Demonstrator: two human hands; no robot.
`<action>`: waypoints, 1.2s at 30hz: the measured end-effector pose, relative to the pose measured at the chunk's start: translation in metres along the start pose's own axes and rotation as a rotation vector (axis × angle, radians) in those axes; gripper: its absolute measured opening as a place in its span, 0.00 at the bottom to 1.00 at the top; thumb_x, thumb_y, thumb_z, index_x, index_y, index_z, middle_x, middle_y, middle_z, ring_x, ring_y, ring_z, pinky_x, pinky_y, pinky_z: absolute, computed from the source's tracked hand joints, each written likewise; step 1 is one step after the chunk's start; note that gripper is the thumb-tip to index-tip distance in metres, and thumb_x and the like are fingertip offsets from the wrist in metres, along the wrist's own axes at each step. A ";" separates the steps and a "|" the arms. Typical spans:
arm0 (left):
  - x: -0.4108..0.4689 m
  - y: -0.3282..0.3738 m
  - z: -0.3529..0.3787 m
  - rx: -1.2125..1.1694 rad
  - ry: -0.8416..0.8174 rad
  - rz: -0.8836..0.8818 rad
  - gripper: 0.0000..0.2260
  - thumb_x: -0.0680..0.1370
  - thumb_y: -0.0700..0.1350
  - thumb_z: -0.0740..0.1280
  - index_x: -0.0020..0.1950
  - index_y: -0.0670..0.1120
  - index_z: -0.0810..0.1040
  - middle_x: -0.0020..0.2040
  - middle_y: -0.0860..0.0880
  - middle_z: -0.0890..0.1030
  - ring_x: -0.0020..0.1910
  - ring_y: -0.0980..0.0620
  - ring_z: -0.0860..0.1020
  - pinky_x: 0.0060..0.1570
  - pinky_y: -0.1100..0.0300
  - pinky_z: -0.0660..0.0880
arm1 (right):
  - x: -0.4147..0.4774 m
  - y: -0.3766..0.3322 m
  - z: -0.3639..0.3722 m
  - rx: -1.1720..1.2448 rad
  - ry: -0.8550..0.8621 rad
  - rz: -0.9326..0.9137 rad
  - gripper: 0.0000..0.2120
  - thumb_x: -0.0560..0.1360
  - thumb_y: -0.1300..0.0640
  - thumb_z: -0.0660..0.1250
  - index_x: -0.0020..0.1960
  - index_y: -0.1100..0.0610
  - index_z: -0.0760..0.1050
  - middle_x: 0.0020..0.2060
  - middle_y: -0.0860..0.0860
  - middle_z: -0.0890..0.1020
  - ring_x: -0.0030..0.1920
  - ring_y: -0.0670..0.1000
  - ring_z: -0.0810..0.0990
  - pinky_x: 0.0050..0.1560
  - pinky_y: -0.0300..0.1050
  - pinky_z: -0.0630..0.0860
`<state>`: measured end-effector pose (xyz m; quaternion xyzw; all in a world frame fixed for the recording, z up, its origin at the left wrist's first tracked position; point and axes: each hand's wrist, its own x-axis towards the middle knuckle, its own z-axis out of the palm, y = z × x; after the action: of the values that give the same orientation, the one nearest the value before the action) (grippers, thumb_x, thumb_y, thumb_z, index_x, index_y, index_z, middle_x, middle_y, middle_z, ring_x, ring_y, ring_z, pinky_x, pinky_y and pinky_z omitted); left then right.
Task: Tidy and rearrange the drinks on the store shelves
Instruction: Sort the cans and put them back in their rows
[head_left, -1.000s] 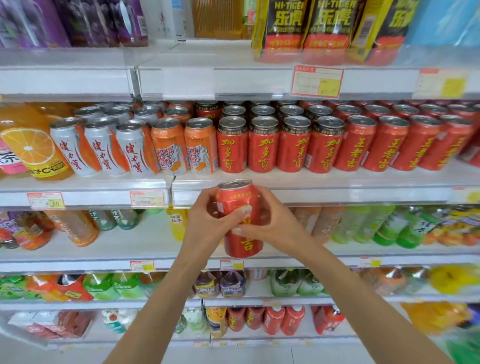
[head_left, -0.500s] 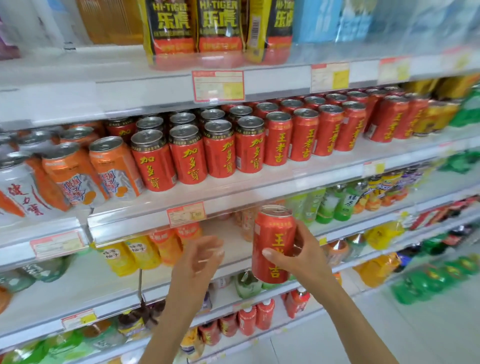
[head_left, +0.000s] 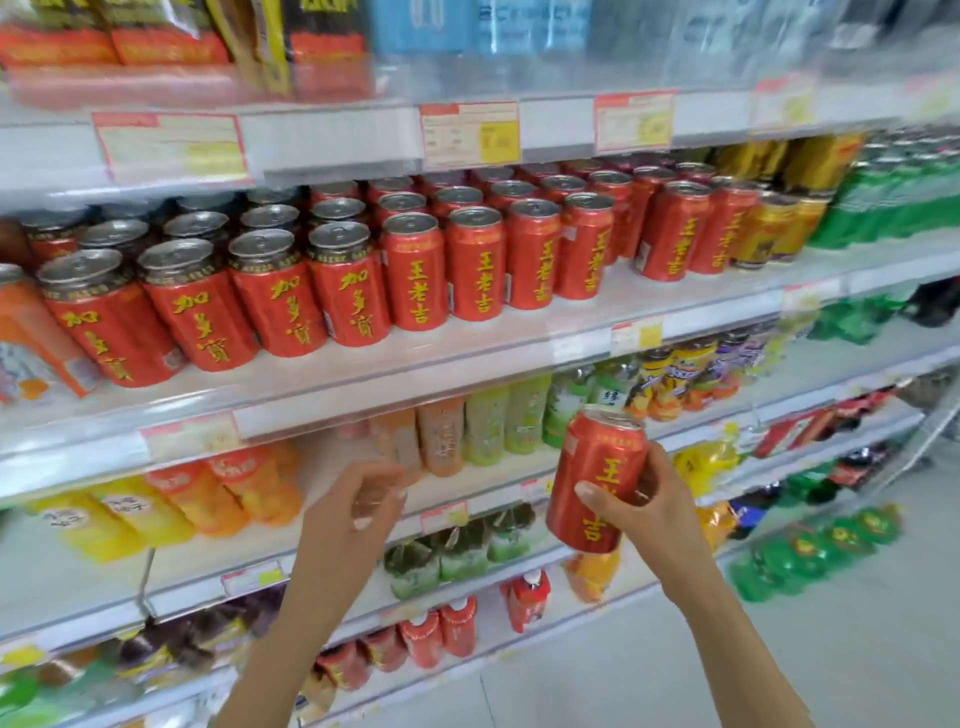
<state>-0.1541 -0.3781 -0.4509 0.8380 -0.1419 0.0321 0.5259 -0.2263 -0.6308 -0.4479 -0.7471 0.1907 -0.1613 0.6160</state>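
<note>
My right hand (head_left: 649, 512) grips a red can with yellow characters (head_left: 597, 467), tilted slightly, in front of the bottle shelf and below the can shelf. My left hand (head_left: 358, 512) hovers to its left, fingers loosely curled and apart, holding nothing. On the can shelf (head_left: 467, 358) above stand rows of matching red cans (head_left: 475, 265). A gap shows in that front row (head_left: 626, 280) between the fourth matching can and two more at the right. Red cans with black tops and different lettering (head_left: 275, 296) fill the left part.
Yellow-gold cans (head_left: 769, 228) and green bottles (head_left: 883, 202) stand at the right of the can shelf. Below are rows of juice and tea bottles (head_left: 483, 421). Small red bottles (head_left: 441, 629) sit low down. The top shelf (head_left: 332, 140) carries price tags. Pale floor lies at the lower right.
My left hand has let go of the red can and moved off to the left. My right hand alone carries the can rightward. The view has swung right along the shelves.
</note>
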 end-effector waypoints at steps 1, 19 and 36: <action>0.004 0.010 0.015 0.020 0.019 0.022 0.07 0.75 0.40 0.67 0.51 0.49 0.78 0.43 0.58 0.81 0.44 0.67 0.77 0.43 0.77 0.70 | 0.008 0.003 -0.013 -0.003 -0.014 -0.007 0.28 0.62 0.57 0.80 0.58 0.50 0.71 0.45 0.44 0.80 0.42 0.39 0.79 0.39 0.32 0.74; 0.060 0.159 0.192 0.336 0.074 0.234 0.11 0.76 0.41 0.66 0.58 0.45 0.74 0.51 0.53 0.78 0.47 0.55 0.76 0.51 0.52 0.75 | 0.151 -0.025 -0.164 -0.025 -0.276 -0.279 0.38 0.65 0.57 0.77 0.67 0.42 0.60 0.58 0.51 0.77 0.55 0.47 0.78 0.54 0.46 0.76; 0.184 0.233 0.201 0.439 0.092 0.200 0.33 0.63 0.60 0.75 0.62 0.45 0.71 0.56 0.49 0.78 0.55 0.49 0.76 0.51 0.56 0.73 | 0.210 -0.086 -0.128 -0.150 -0.275 -0.510 0.41 0.62 0.52 0.78 0.70 0.55 0.64 0.62 0.51 0.77 0.61 0.49 0.75 0.61 0.45 0.72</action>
<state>-0.0599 -0.6892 -0.3001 0.9115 -0.1898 0.1523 0.3316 -0.0961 -0.8278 -0.3383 -0.8291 -0.0768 -0.1938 0.5188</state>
